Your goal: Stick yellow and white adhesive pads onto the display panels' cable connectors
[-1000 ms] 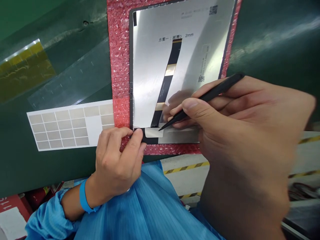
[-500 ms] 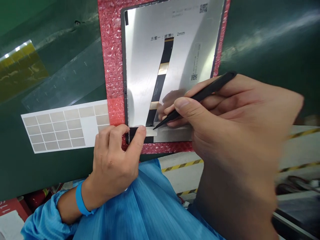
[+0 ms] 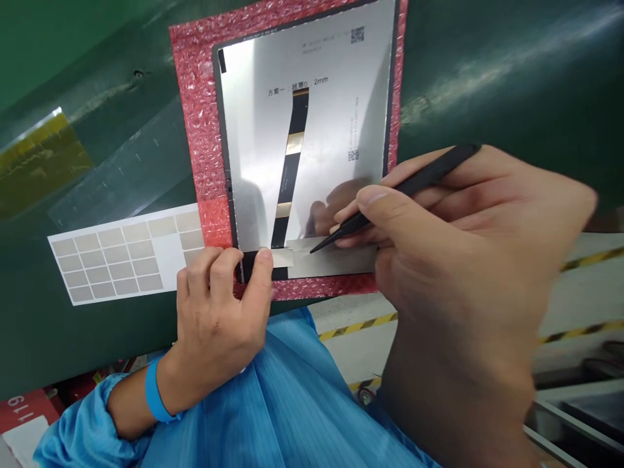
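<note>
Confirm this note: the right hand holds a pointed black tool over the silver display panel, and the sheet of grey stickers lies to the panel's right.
Wrong side: the head view shows the sheet of grey stickers to the panel's left. The right hand does hold a pointed black tool over the silver display panel.

Panel [image 3: 341,123]: silver, dark rim, black print
Flex strip [image 3: 288,175]: black, gold bands across
Pointed tool [image 3: 419,179]: plain black
Pale sticker [image 3: 283,258]: off-white
Bubble wrap [image 3: 197,123]: pinkish red, bubble pattern, glints
Sticker sheet [image 3: 168,260]: white, grid of beige-grey rectangles
Film [image 3: 46,153]: amber, darkening to olive toward the near side
Tabletop [image 3: 487,156]: dark green, whitish glare streaks from where I'm standing
Wristband [image 3: 155,392]: solid bright blue
Clothing [image 3: 214,422]: blue, fine tonal stripes
Floor [image 3: 358,354]: light grey
Floor tape [image 3: 358,326]: yellow and black, diagonal stripes
</note>
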Tool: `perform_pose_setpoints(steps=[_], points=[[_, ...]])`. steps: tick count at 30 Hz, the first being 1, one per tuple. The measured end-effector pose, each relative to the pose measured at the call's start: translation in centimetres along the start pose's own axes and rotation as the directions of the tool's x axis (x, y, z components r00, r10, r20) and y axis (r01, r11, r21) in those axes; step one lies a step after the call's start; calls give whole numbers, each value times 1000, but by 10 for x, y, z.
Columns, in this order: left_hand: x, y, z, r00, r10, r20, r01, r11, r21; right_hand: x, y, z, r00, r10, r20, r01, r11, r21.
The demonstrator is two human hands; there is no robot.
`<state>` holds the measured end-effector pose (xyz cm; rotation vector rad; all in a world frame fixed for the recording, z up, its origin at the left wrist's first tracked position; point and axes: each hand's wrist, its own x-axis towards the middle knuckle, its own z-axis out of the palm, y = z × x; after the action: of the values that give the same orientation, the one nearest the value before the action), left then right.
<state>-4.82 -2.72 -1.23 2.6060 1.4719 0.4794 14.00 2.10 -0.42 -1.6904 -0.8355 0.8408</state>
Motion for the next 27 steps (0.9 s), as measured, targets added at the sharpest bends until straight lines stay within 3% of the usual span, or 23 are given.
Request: perform_pose_setpoints(steps=[9,18,24,27], points=[[8,8,4,989,92,116,-96,995,26,3,10,-1,999,28,-36,-21,982,190],[-15,-12,-6,995,26,99,-36,994,103,3,18,1,997,10,-81,7,978,208],[-1,-8,2,982,161,100,-168,983,70,3,22,1,998,3,-61,10,975,224],[7,-17,4,960,250,122,-262,960,95,4,26,0,999,-3,-40,11,975,220]])
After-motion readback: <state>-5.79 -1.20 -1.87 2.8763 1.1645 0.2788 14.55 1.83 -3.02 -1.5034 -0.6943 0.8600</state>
